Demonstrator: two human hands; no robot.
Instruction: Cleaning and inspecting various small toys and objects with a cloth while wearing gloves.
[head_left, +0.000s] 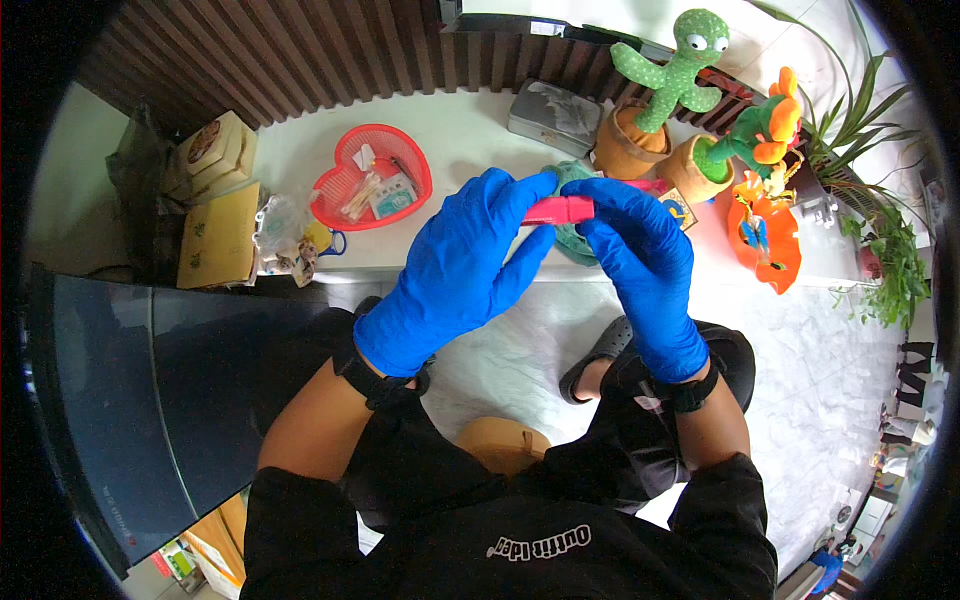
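Note:
My left hand (469, 259), in a blue disposable glove, grips one end of a small pink plastic piece (557, 211) between thumb and fingertips. On its other end are the fingers of my right hand (645, 259), gloved in the same blue. A seam crosses the pink piece near the right fingertips; its ends are partly covered, so its exact kind cannot be told. Both hands are raised over the front edge of a white cabinet top (465, 127). Behind them lies a teal fabric item (574, 244), largely hidden by the fingers.
A red heart-shaped plastic basket (426, 176) holds cotton swabs and packets. A metal tin (556, 116), a cactus plush (679, 75), a flower plush (757, 135) and an orange wavy dish (784, 274) stand along the cabinet. Boxes (217, 236) sit left, near a dark refrigerator (202, 390).

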